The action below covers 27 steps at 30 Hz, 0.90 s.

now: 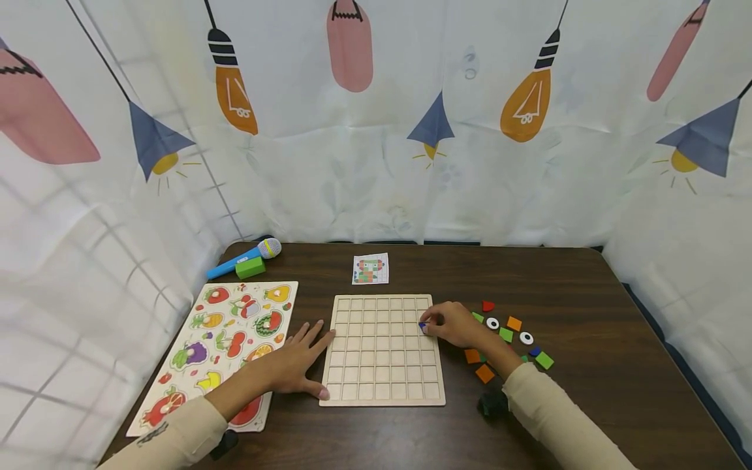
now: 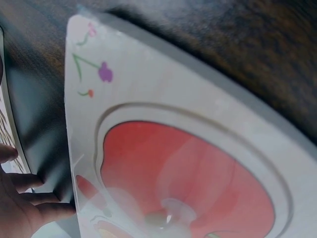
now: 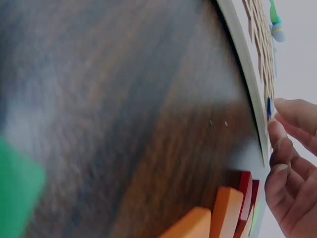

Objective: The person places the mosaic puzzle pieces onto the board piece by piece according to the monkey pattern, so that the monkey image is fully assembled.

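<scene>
A wooden grid board (image 1: 382, 349) of square cells lies in the middle of the table. My right hand (image 1: 452, 324) pinches a small blue piece (image 1: 422, 326) over the right side of the board, near its upper cells. The right wrist view shows the same blue piece (image 3: 269, 107) between thumb and finger at the board's edge. My left hand (image 1: 296, 362) rests with fingers spread along the board's left edge, its thumb by the lower left corner. Loose coloured pieces (image 1: 506, 335), in orange, green, red and blue with white rings, lie under and beside my right forearm.
A fruit puzzle board (image 1: 194, 333) lies at the left, partly under my left forearm. Behind it are a toy microphone (image 1: 243, 258) and a green block (image 1: 250, 267). A small printed pattern card (image 1: 371, 269) lies beyond the grid board. A patterned curtain (image 1: 376, 163) hangs behind the table.
</scene>
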Tool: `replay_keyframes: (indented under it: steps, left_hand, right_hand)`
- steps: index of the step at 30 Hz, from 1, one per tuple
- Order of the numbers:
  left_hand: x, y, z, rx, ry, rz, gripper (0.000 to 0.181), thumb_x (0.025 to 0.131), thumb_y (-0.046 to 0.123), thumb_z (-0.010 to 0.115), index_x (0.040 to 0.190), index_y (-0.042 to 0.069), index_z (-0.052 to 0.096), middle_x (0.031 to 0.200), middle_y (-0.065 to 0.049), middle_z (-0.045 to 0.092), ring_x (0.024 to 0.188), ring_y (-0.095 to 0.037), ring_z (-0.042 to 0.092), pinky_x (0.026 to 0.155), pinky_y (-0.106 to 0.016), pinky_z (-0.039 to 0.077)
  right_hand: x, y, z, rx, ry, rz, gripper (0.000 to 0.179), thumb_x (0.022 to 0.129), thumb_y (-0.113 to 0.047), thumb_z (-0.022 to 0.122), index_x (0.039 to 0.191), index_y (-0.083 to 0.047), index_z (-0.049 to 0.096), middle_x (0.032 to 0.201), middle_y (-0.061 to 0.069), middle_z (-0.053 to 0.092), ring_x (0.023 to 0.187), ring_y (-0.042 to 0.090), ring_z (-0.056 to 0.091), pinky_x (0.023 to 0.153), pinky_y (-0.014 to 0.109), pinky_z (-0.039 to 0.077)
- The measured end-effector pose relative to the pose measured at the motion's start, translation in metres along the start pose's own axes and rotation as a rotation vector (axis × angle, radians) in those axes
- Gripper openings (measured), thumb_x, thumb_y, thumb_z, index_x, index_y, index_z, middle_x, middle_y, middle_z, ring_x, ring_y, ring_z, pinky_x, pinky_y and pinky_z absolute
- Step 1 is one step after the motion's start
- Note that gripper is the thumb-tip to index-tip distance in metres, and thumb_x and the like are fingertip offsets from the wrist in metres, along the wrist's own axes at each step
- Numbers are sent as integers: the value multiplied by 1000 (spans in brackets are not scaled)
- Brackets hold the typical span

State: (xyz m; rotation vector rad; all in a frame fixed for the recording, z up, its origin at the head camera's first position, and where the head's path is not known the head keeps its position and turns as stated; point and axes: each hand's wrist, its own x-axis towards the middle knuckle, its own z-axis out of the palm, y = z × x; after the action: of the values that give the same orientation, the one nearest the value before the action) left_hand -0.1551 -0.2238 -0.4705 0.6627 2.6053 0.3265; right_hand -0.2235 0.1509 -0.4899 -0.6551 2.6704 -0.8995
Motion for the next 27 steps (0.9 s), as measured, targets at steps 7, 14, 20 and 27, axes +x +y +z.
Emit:
replay_keyframes:
  steps: [7,14,20,27]
  left_hand:
    - [0,1,-1,4,-2,8,116,74,69,74,160,11,23,165,-28,12,149,-56,13,111,-72,25]
    - [0,1,-1,-12,-6,7,115,75,68,75,161,12,22,165,-27,11,149,-56,11,112,-72,24]
    - [2,-1,-2,-14,-26,-9,113,76,68,74,161,13,22,166,-27,10,149,-56,11,112,-72,24]
    - [4,-1,-2,-13,-31,-6,113,76,68,75,160,12,24,165,-28,13,148,-58,13,109,-74,27]
  right_hand:
    - [-1,1,-3,-10,11,37,14,90,-18,74,104,-17,74,75,-8,60,61,10,49,57,24,40]
    - [1,-4,-2,-20,29,33,6,90,-18,75,96,-19,76,73,-10,62,61,10,50,57,24,39]
    - [1,-7,-3,-30,28,54,7,89,-20,76,96,-19,78,77,-10,64,66,10,53,61,26,42]
    - [1,-6,-3,-48,22,59,8,89,-23,77,96,-20,78,80,-10,65,69,10,53,64,28,45]
